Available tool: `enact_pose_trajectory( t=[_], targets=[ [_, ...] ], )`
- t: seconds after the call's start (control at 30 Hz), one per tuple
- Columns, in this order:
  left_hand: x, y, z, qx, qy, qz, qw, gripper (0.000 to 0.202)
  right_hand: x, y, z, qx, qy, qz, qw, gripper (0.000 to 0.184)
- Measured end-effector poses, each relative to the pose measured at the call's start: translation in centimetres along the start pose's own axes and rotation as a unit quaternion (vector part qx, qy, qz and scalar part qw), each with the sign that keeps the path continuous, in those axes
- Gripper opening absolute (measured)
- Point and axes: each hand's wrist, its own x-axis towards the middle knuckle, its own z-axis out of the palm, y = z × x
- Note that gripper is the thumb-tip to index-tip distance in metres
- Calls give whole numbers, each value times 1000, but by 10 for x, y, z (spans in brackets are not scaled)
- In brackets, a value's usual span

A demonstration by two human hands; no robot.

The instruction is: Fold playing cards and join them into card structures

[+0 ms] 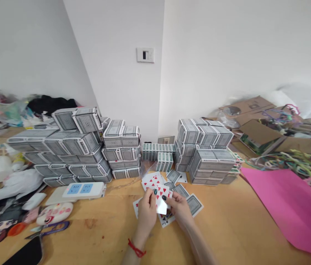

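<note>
Between my two hands are playing cards [161,206], faces toward me, with red hearts showing on them. My left hand [147,213] pinches them at the left edge, its thumb on top. Closed on the right edge is my right hand [181,208], thumb over the face. Loose cards lie on the table around and under the hands: heart cards [151,179] beyond, a jack [166,221] below, and face-down cards [194,204] to the right. How many cards I hold cannot be made out.
Stacked blocks of grey-backed card decks stand at left [69,147], centre-left [122,151] and right [210,154]. Green-patterned packs [165,161] sit between. A power strip [85,190], scissors [53,228] and phone [25,254] lie left; pink paper [290,206] and cardboard boxes [265,136] right.
</note>
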Motion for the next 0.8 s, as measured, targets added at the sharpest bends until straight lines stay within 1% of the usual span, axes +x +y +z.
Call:
enact_pose_trajectory(
  t=[0.13,0.27,0.47,0.57,0.7,0.8],
  targets=[
    [0,0,1,52,12,28,998,20,1,0,0,-10,8,-5,1000,25],
    [-2,-3,1,97,18,30,995,17,0,0,1,-21,15,-9,1000,25],
    [-2,-4,2,100,8,18,995,15,-3,-1,3,-37,-2,-14,999,28],
    [0,-4,-2,66,-10,8,998,16,-3,0,2,-36,9,-18,999,28],
    [4,-8,-10,-49,-59,-12,997,23,-2,1,2,-43,15,-10,999,29],
    [5,-11,-13,-110,-67,-45,991,29,-3,1,3,-55,3,-2,998,31]
  ],
)
